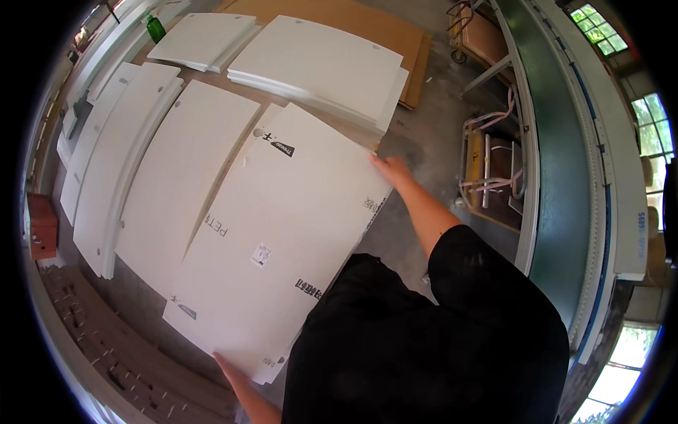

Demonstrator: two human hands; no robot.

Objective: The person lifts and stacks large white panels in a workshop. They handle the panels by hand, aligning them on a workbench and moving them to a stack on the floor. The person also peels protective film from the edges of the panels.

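Observation:
A large white panel (pixel 304 205) with dark printing, a small label and marks near its corners lies at an angle in front of my body. My right hand (pixel 392 169) grips its far right edge, thumb on top and the other fingers hidden beneath. At its near left edge, my left hand (pixel 224 362) holds on too, mostly hidden under the board. More sheet edges show just below the held panel, so I cannot tell whether it is lifted clear of them. Directly left lies a plain white panel (pixel 187 162), partly overlapped by the printed one.
Several more white panels (pixel 318 60) are stacked at the far side, with others (pixel 131 162) at the left. Brown cardboard (pixel 417 67) lies under the far stacks. A green bottle (pixel 155 28) stands at the far left. Metal-framed trolleys (pixel 494 166) and a long green conveyor (pixel 565 162) line the right.

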